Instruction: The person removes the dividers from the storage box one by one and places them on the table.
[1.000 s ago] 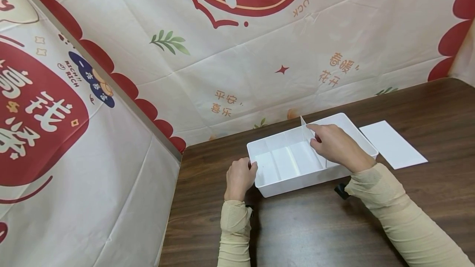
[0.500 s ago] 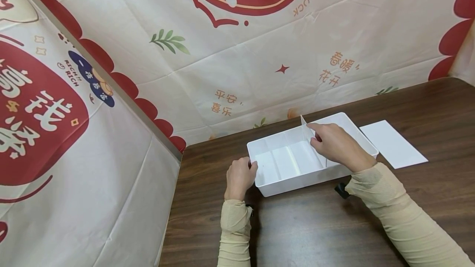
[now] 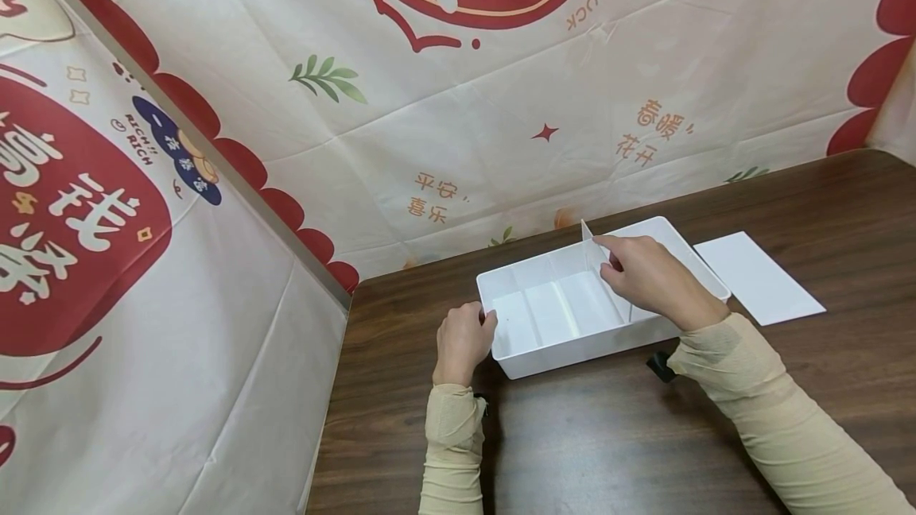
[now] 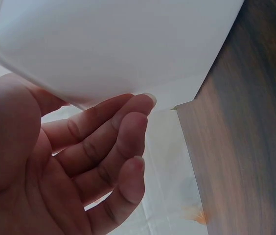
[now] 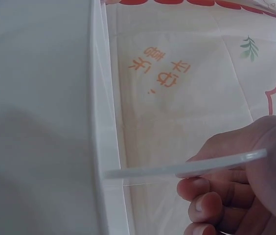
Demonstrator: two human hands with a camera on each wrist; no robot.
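Observation:
A long white plastic box [image 3: 572, 346] with an open top stands on the table, ridges crossing its floor. My left hand [image 3: 461, 344] grips its left end; in the left wrist view the fingers [image 4: 130, 134] curl along the outside of the wall and the thumb is largely hidden behind the rim. Toward the right part of the box a thin white divider panel [image 3: 589, 253] stands crosswise, its far top corner higher than the rim. My right hand [image 3: 647, 276] pinches the divider's upper edge between thumb and fingers. That hand hides part of the panel.
A flat white panel [image 3: 758, 278] lies on the dark wood table [image 3: 572, 443] just right of the box. Behind the table hangs a printed cloth [image 3: 401, 125], and another printed cloth [image 3: 236, 340] borders it at the left.
My right hand and the divider have risen very slightly. The left hand and the box stay in place.

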